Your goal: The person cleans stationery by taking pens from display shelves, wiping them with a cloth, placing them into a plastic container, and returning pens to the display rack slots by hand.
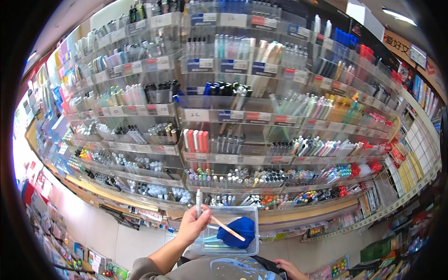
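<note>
Left hand (192, 225) has a grey-white pen (199, 204) pinched, long axis near vertical, upper end toward the rack, plus a slim peach-coloured stick (227, 228) slanting down-right, far end over the blue bundle (246, 226). Both are at the clear plastic bin (256, 233), which holds that bundle and a few thin teal-tinted pens (212, 241) lying roughly crosswise on its left side; the tiered clear display rack (242, 159) ahead is stocked with mostly upright pens. Right hand (290, 269) is low by the torso, can't tell its grip.
</note>
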A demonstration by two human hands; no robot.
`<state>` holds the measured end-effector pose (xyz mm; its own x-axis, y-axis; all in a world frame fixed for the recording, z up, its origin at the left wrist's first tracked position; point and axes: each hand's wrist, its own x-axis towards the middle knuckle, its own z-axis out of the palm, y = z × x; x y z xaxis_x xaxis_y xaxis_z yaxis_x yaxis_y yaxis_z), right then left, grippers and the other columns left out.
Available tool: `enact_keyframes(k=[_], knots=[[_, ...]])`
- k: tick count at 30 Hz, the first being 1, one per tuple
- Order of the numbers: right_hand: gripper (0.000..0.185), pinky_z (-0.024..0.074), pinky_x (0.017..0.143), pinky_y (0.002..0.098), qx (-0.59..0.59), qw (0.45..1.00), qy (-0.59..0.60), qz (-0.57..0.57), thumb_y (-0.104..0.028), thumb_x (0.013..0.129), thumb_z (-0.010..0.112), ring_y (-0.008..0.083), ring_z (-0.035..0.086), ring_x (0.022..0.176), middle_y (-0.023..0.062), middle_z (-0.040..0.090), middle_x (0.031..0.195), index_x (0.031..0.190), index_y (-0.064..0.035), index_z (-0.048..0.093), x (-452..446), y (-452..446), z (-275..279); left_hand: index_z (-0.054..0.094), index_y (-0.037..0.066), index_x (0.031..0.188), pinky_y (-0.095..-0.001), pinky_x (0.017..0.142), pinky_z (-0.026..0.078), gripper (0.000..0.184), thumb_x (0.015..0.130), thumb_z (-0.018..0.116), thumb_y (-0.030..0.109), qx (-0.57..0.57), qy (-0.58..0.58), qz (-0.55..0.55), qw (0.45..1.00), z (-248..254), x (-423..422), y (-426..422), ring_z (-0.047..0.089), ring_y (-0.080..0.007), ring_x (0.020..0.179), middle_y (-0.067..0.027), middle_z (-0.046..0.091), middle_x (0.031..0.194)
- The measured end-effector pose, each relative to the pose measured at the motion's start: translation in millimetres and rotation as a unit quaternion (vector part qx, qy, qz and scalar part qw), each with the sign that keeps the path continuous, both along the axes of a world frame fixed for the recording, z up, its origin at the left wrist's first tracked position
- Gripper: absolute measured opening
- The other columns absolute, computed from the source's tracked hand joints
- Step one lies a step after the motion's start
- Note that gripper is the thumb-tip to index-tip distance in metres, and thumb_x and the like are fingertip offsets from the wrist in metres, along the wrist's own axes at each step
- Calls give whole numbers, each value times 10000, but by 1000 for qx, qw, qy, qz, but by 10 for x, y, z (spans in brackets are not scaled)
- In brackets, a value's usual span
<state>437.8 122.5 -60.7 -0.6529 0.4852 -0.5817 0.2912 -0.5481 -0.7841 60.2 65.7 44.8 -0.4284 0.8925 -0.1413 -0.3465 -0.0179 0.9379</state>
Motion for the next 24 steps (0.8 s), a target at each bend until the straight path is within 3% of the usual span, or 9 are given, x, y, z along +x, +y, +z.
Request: enact_keyframes(k=[4, 8, 9, 11, 14, 15, 19, 24], knots=[[307, 370, 804, 256, 25, 1000, 11, 14, -240, 872, 501, 111, 453, 886, -5, 509, 992, 1143, -97, 497, 139, -175, 40, 539, 56, 882, -175, 465, 302, 124, 888, 555, 180, 5, 64, -3, 998, -97, -12, 37, 392, -27, 529, 27, 499, 674], [293, 404, 705, 253, 39, 998, -2, 48, -132, 826, 580, 118, 473, 826, 9, 506, 926, 1098, -60, 497, 160, 38, -36, 558, 53, 882, -189, 544, 350, 130, 861, 603, 174, -2, 89, -18, 996, -83, 19, 73, 424, -22, 620, 54, 508, 699], [253, 418, 867, 238, 51, 992, -18, 118, -95, 848, 559, 108, 535, 962, 35, 581, 1039, 1092, -30, 574, 205, 259, -224, 558, 53, 883, -190, 543, 349, 132, 857, 608, 172, 2, 108, -24, 994, -58, 36, 82, 425, -23, 621, 53, 505, 699], [279, 449, 820, 251, 192, 959, -60, 200, -79, 811, 628, 103, 546, 922, 33, 586, 1003, 1085, -60, 577, 50, 573, 63, 560, 53, 876, -187, 532, 342, 133, 836, 634, 156, 26, 147, -29, 988, -58, 77, 95, 427, -19, 617, 52, 499, 692], [266, 463, 744, 238, 310, 933, -49, 178, -119, 811, 647, 81, 554, 818, 4, 591, 914, 1063, -61, 580, -352, 950, 596, 559, 53, 855, -181, 520, 333, 126, 823, 649, 135, 27, 147, -76, 986, 68, 107, 83, 420, -13, 602, 53, 502, 680], [296, 464, 762, 263, 281, 945, -39, 161, -160, 807, 648, 107, 555, 854, 47, 580, 1013, 1064, -37, 568, -481, 1046, 683, 559, 55, 834, -177, 513, 324, 129, 805, 668, 117, 33, 125, -71, 989, 84, 137, 90, 412, -9, 590, 60, 492, 661], [330, 465, 691, 254, 406, 889, 10, 211, -150, 780, 667, 111, 559, 816, 58, 580, 973, 1059, -26, 541, -1264, 1030, 1470, 559, 60, 825, -172, 528, 331, 158, 773, 701, 104, 43, 107, -83, 990, 149, 227, 97, 416, -9, 608, 67, 488, 671], [423, 481, 621, 299, 481, 831, 75, 269, -188, 767, 681, 160, 597, 753, 92, 597, 925, 1098, -35, 468, -1975, 808, 1692, 562, 45, 835, -181, 571, 381, 188, 750, 722, 98, 61, 92, -71, 991, 166, 294, 111, 446, -17, 658, 55, 511, 728]])
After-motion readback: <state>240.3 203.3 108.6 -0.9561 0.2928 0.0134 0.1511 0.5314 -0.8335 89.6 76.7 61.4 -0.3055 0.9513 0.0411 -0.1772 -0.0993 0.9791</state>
